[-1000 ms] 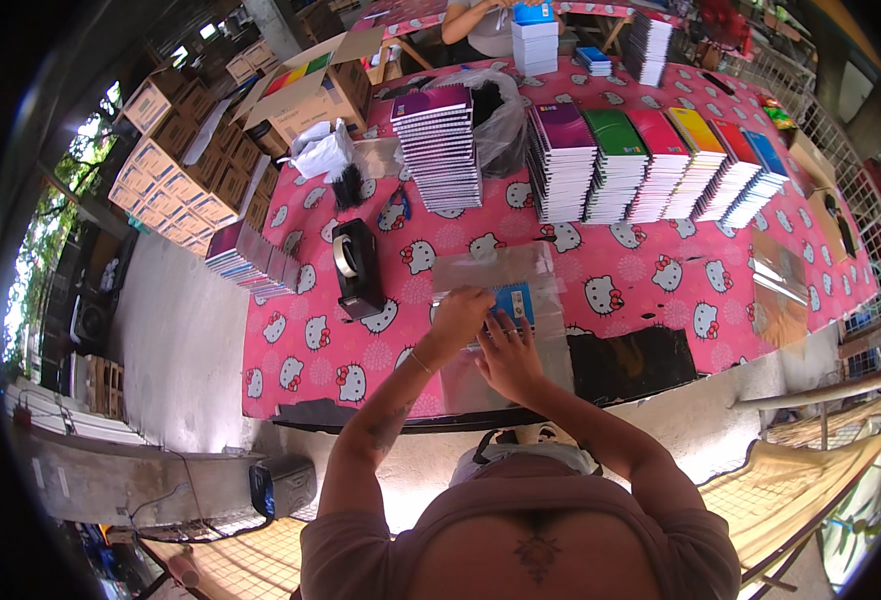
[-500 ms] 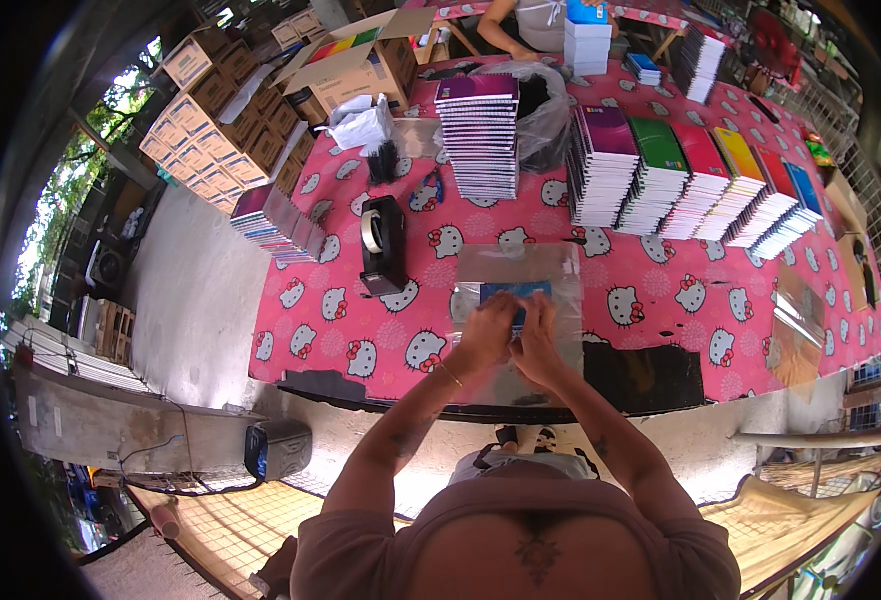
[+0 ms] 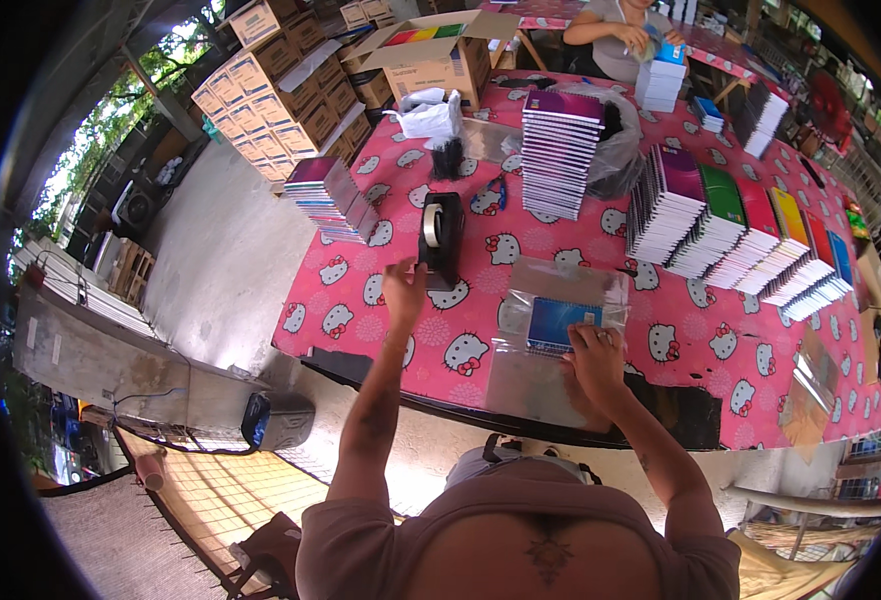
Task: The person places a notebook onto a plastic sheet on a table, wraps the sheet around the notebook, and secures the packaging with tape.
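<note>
A small blue spiral notebook [image 3: 550, 322] lies on a clear plastic sheet [image 3: 515, 375] near the table's front edge. My right hand [image 3: 597, 360] rests on the notebook's lower right corner, its fingers spread over the cover and plastic, pressing from above. Off to the left, my left hand [image 3: 403, 290] is beside the near end of a black tape dispenser [image 3: 442, 250] with a pale tape roll. Its fingers are apart and I see nothing in them; whether they touch the dispenser is hard to tell.
Notebook stacks in several colours [image 3: 725, 220] stand at the right, with a tall purple stack [image 3: 560, 155] behind and another stack [image 3: 332, 200] at the left. An open carton [image 3: 440, 70] sits at the back. Across the table, a person handles a blue-topped notebook stack [image 3: 660, 80].
My left hand has left the notebook and moved left to the tape dispenser. My right hand stays on the notebook, now at its right corner. The view has shifted leftward.
</note>
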Motion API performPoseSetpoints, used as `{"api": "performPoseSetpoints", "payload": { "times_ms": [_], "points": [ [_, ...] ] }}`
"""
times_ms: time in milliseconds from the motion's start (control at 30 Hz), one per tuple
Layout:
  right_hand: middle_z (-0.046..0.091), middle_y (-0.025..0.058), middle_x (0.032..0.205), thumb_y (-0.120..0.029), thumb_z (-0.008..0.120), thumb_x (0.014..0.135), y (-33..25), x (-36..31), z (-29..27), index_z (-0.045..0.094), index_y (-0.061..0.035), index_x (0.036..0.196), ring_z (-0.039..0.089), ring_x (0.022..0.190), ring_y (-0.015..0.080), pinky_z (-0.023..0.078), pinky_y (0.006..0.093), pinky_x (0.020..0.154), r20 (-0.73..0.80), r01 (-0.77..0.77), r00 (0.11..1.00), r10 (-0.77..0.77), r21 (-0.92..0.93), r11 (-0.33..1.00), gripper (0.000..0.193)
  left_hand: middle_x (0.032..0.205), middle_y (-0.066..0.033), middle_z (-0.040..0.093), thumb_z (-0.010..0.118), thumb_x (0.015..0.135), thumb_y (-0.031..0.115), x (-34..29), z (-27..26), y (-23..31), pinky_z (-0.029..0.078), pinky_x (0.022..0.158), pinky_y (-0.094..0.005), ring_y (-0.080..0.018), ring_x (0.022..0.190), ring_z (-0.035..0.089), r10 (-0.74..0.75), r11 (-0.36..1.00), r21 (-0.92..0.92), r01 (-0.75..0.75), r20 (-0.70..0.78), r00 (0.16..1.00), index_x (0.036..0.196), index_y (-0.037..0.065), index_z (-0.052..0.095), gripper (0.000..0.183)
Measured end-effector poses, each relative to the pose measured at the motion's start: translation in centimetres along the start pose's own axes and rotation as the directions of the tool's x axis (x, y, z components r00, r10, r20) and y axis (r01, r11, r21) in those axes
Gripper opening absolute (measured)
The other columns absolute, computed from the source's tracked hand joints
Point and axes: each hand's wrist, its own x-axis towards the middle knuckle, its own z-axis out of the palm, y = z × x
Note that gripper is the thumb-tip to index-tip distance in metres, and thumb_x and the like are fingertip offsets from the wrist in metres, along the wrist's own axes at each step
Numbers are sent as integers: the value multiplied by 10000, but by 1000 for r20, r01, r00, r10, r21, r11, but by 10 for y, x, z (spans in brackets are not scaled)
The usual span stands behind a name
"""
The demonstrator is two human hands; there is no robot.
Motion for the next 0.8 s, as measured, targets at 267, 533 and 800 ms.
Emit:
{"api": "performPoseSetpoints", "payload": {
  "times_ms": [267,533,800],
  "points": [
    [611,45,1118,-298,706,784,9,-5,-5,646,-79,1183,598,1089,221,394,404,978,13,-55,998,55,16,998,459,763,6,640,702,883,140,-8,11,-3,477,606,-213,-82,623,561,-343,344,-671,657,561,753,973,75,731,115],
    [614,44,1089,-297,736,748,12,-4,4,658,-81,1157,611,1055,222,397,407,972,-36,18,999,-16,58,998,469,730,-135,714,694,823,254,-4,-11,-28,542,586,-394,-231,697,714,-160,843,536,33,193,968,829,29,745,230],
    [607,47,1048,-322,810,668,18,-6,6,660,-92,1088,636,980,216,408,405,939,-95,12,995,-8,50,999,502,767,-144,729,693,847,324,-94,67,179,553,684,-380,-255,764,729,-42,959,-157,237,747,664,813,36,751,296]
  ]
}}
